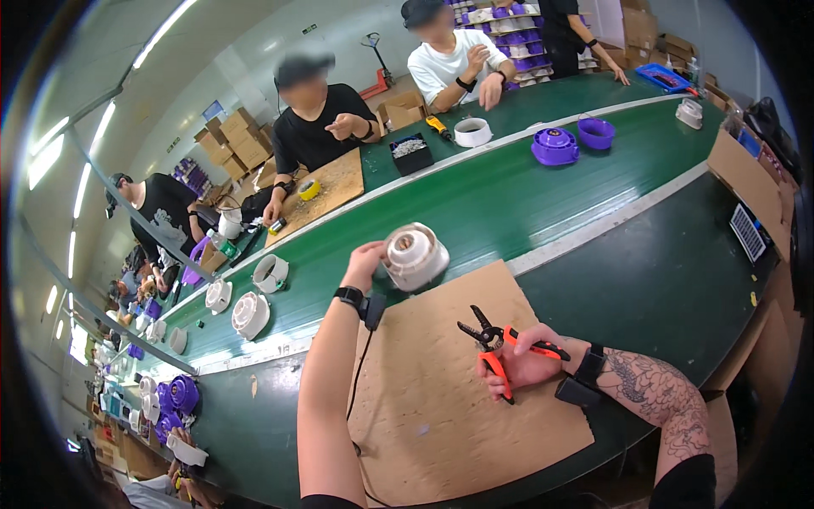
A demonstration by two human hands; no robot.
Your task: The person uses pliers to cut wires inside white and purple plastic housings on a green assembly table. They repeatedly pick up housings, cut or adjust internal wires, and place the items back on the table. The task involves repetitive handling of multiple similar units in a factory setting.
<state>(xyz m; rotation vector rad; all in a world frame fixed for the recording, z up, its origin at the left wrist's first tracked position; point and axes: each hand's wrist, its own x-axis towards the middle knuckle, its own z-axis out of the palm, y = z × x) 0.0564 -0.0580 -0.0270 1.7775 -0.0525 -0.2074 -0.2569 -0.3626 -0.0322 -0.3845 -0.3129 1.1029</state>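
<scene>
1. Closest up: brown board (424,433) lying on the green bench (619,246).
2. Right hand (536,360) has a solid grip on orange-handled pliers (489,340) above the board, jaws spread apart.
3. Left hand (363,265) has its fingers up against the left side of a white round housing (415,257), just past the board by the green belt (458,204). Can't tell if it's properly gripped tbh.
4. Further out on the belt: purple housing (555,148) beside a purple ring (596,133).
5. Way across: person in black (326,127), yellow tape roll (309,189) nearby.
</scene>
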